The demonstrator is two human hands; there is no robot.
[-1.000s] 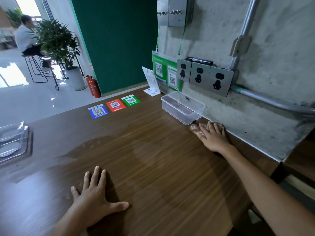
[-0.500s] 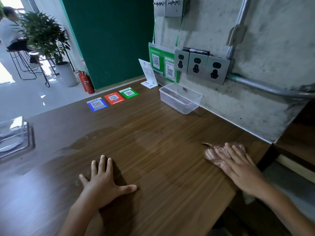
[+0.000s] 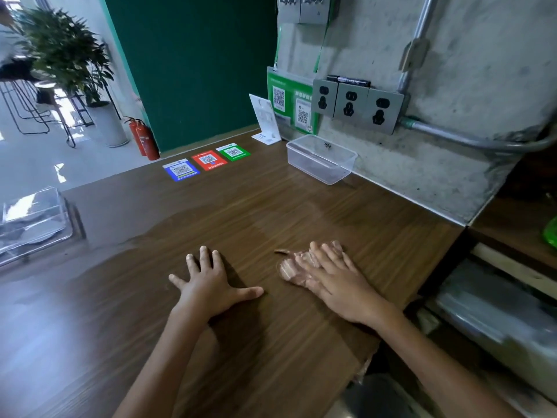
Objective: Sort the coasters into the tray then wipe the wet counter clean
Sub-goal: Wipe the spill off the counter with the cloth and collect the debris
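Note:
My right hand (image 3: 337, 279) lies flat, fingers straight, pressing a pinkish cloth (image 3: 291, 267) onto the wooden counter (image 3: 271, 212). The cloth shows at my fingertips and to their left. My left hand (image 3: 208, 282) rests flat on the counter with fingers spread, holding nothing, about a hand's width left of the cloth. A darker wet patch (image 3: 180, 227) spreads across the wood beyond and left of my left hand. A clear plastic tray (image 3: 321, 159) stands by the wall at the back; what lies in it I cannot tell. No coasters are plainly visible.
Three QR stickers, blue (image 3: 180, 170), red (image 3: 208, 159) and green (image 3: 233, 152), lie at the counter's far edge. A white card stand (image 3: 265, 119) sits near the wall sockets (image 3: 355, 105). A clear acrylic box (image 3: 33, 221) stands at the left. The counter ends at right beside a lower shelf.
My right hand has slid the cloth from beside the tray back along the counter's right side, then left toward my left hand. The left hand has stayed flat in place.

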